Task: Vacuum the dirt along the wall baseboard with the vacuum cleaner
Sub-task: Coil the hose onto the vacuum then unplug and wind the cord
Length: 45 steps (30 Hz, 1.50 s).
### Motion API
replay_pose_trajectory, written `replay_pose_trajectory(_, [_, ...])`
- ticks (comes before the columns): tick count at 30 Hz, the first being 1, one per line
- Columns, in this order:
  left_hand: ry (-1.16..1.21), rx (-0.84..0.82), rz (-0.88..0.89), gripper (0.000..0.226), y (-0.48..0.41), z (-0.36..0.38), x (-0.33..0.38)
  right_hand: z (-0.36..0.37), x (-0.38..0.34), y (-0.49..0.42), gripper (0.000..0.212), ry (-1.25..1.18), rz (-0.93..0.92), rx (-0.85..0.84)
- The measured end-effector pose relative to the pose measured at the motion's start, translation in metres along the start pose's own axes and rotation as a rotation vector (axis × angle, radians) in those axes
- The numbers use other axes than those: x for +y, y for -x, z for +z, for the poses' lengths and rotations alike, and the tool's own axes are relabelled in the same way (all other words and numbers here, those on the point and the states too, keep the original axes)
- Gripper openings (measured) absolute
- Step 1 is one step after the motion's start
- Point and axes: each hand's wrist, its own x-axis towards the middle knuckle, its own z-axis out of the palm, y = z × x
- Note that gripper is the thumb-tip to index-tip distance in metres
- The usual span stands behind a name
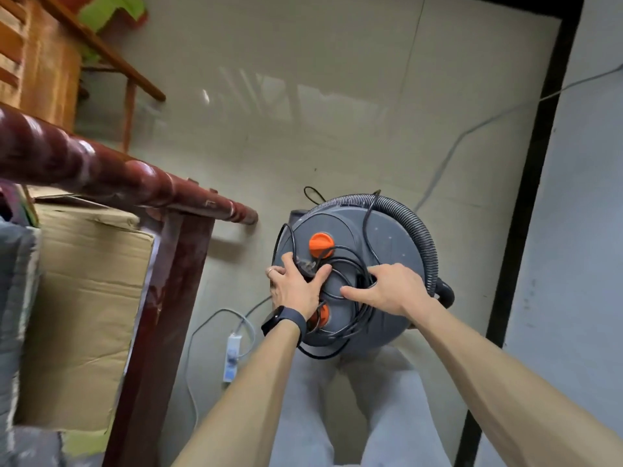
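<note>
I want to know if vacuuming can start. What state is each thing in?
Round grey vacuum cleaner: standing on the floor.
Black power cord: coiled on its lid.
Black plug: unplugged, gripped by left hand.
Grey ribbed hose: wrapped round the vacuum.
White power strip: lying on floor.
Right hand: fingers curled round cord loops.

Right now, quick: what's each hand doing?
Left hand: grips the plug of the black cord.
Right hand: fingers curled round that cord's coils on the vacuum cleaner.
</note>
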Motion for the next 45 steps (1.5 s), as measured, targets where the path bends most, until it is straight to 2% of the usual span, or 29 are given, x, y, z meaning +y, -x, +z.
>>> replay_pose_trajectory(7, [0.034,0.018,0.001,0.064,0.001,0.003,0.0,-0.003,-0.002,-0.001,0.085,0.019,0.005,0.002])
replay_pose_trajectory(12, [0.071,0.123,0.046,0.05,0.001,-0.005,-0.004,-0.015,-0.006,-0.005,0.077,-0.082,-0.02,-0.064])
replay_pose_trajectory(16, [0.179,0.18,0.034,0.05,-0.014,-0.023,0.006,-0.043,-0.019,-0.017,0.078,-0.109,-0.067,0.007])
replay_pose_trajectory(21, [0.207,0.143,0.127,0.038,-0.038,-0.063,0.072,-0.116,-0.02,-0.039,0.081,-0.147,-0.046,0.106])
replay_pose_trajectory(25, [0.165,0.065,0.176,0.05,-0.058,-0.088,0.141,-0.167,-0.008,-0.057,0.087,-0.205,0.029,0.18])
replay_pose_trajectory(32, [0.064,0.069,0.228,0.04,-0.089,-0.09,0.211,-0.194,0.002,-0.095,0.084,-0.412,0.134,0.223])
replay_pose_trajectory(35, [0.197,0.098,0.218,0.054,-0.112,-0.081,0.21,-0.202,-0.006,-0.132,0.078,-0.503,0.143,0.249])
replay_pose_trajectory(38, [0.182,0.089,0.252,0.099,-0.132,-0.069,0.209,-0.211,-0.016,-0.17,0.073,-0.574,0.113,0.235])
replay_pose_trajectory(39, [0.154,0.103,0.263,0.106,-0.14,-0.067,0.211,-0.213,-0.018,-0.182,0.073,-0.582,0.108,0.236])
replay_pose_trajectory(45, [0.008,0.184,0.379,0.11,-0.195,-0.069,0.232,-0.23,-0.022,-0.242,0.078,-0.634,0.124,0.281])
